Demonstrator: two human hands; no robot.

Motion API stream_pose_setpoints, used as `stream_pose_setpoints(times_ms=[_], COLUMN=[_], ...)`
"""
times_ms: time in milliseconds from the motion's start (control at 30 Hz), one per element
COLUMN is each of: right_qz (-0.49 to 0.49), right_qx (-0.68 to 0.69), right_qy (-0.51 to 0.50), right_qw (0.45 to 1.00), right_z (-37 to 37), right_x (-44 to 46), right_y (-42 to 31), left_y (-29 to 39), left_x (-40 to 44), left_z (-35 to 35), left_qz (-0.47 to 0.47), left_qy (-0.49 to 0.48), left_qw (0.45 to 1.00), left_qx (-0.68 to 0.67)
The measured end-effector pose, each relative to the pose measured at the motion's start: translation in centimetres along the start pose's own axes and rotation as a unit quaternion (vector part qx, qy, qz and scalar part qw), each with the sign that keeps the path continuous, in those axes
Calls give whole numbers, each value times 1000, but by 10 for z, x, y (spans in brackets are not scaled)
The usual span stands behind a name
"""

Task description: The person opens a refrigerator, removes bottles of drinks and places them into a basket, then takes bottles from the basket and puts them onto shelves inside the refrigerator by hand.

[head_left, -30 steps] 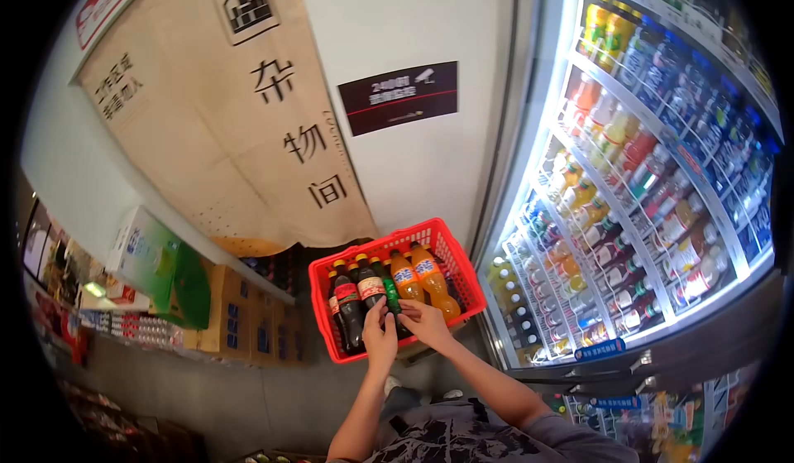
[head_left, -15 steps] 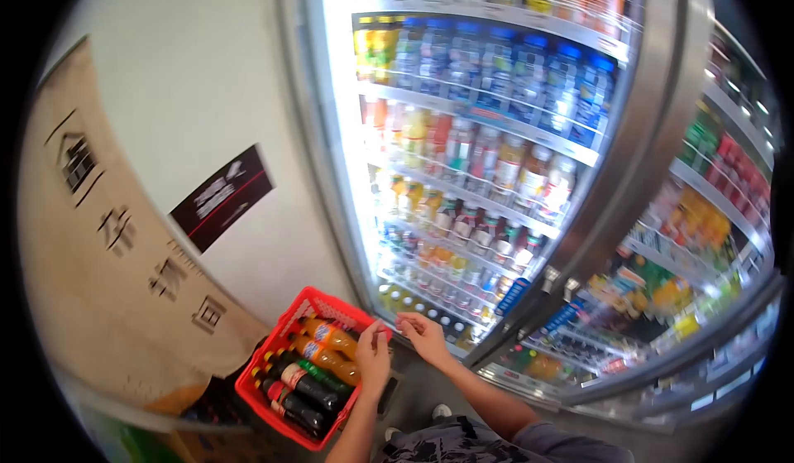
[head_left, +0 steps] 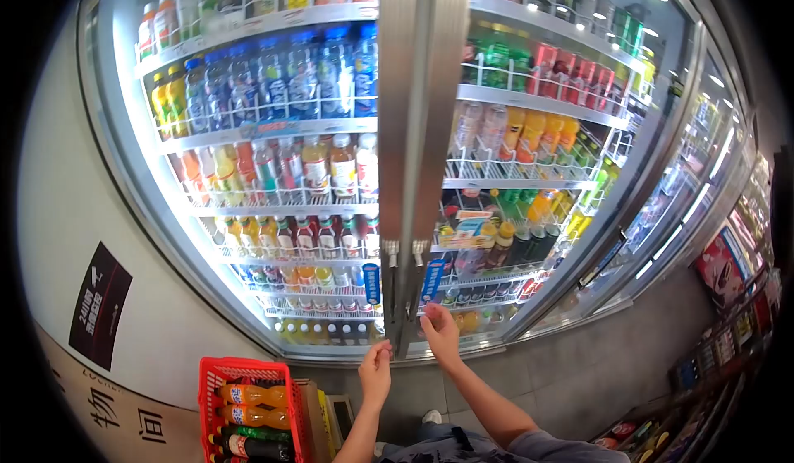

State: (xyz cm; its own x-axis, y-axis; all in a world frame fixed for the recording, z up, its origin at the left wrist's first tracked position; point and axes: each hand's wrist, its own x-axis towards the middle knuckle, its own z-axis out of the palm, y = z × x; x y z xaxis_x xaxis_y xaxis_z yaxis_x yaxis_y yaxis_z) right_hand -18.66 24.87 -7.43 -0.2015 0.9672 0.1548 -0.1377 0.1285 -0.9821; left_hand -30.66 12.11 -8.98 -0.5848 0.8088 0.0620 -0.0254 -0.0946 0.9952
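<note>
Left hand (head_left: pixel 375 374): fingers loosely curled, hold unclear from here. Red basket (head_left: pixel 296 413) of bottles: left of it, apart. Right hand (head_left: pixel 442 332): fingers half-curled, hold unclear. Blue tag (head_left: pixel 432 280), cooler door (head_left: pixel 435 132): just above those fingers, contact unclear.

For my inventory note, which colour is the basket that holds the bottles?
The basket is red, best seen in the head view.
</note>
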Motion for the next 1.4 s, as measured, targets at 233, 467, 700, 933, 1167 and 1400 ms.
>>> stream_pose_setpoints(times_ms=[233,467,700,933,1167,1400], right_qz=[-129,-93,-35,0,17,19], right_qx=[-131,-126,-144,-32,-92,-69], right_qy=[14,-70,-107,-24,22,25], right_qw=[983,985,983,999,995,997], right_z=[-6,10,3,21,18,-20], right_x=[60,76,80,74,27,-61], right_y=[-14,-7,-31,-22,-34,-33], left_y=[16,16,23,49,47,34], left_x=[13,9,-8,-16,-10,-6], left_z=[42,49,50,22,-17,1], left_qz=[23,17,25,11,7,-21], left_qy=[-8,43,52,17,-19,-102], left_qw=[1000,999,998,1000,1000,993], left_qx=[5,-9,-10,-14,-24,-49])
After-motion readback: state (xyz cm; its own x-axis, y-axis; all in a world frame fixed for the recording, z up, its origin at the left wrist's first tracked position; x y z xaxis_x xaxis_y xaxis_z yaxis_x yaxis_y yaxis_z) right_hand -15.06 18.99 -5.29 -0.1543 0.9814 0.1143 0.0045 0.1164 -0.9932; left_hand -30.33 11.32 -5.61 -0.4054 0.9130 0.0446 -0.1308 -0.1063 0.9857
